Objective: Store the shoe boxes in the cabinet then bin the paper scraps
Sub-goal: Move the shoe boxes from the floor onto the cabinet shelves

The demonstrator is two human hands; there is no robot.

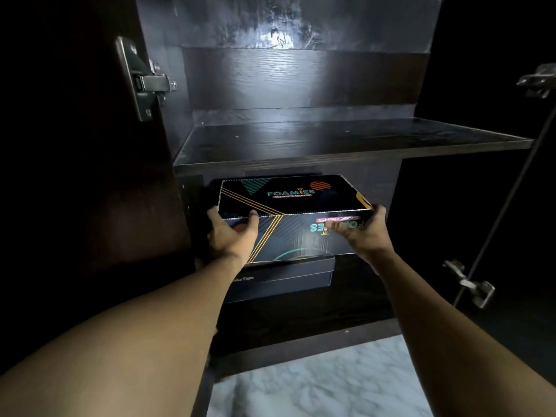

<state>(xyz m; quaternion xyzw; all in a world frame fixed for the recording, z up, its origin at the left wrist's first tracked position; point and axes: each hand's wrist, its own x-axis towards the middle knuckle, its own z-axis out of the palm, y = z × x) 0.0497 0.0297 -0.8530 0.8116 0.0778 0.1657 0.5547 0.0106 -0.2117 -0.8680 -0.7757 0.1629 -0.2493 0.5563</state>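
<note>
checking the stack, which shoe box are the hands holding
The upper Foamies box, colourfully printed, gripped by the left hand and right hand at its front corners; the plain dark box lies under it.

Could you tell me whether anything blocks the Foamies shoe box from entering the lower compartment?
Nothing visible does. The black cardboard Foamies shoe box, gripped by the left hand and right hand, is partly inside, over a plain black shoe box, under the dark shelf.

The lid of the top box carries "FOAMIES" in teal with "SKECHERS" in a red band under it, its front side shows the same two words upside down, and the lower box shows "Tiger" after partly hidden letters.
</note>
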